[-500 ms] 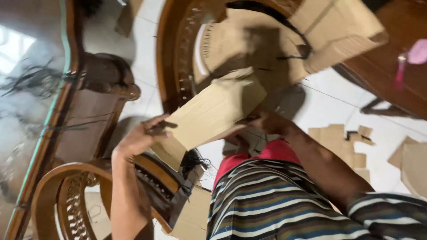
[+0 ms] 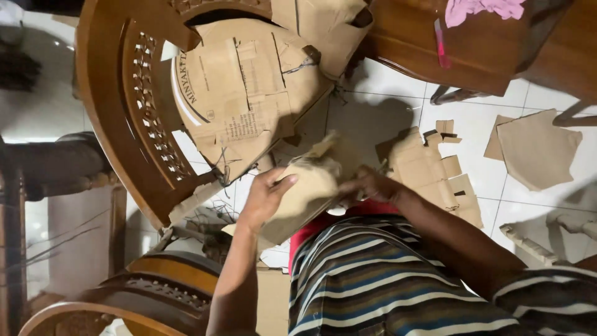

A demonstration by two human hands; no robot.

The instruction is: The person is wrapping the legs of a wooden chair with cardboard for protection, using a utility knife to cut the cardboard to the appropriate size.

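Now both hands grip one cardboard piece (image 2: pixel 311 186) over the lap, above the striped shirt (image 2: pixel 385 280). The left hand (image 2: pixel 267 196) closes its fingers on the near edge of the piece; the right hand (image 2: pixel 373 185) pinches the far edge. The step looks like bending or folding this piece, and the next move probably needs a firm hold on both edges. Further away, cardboard scraps (image 2: pixel 435 168) lie on the white tiled floor (image 2: pixel 373 112), and a bigger cardboard form (image 2: pixel 249 93) leans in the wooden chair (image 2: pixel 118 112).
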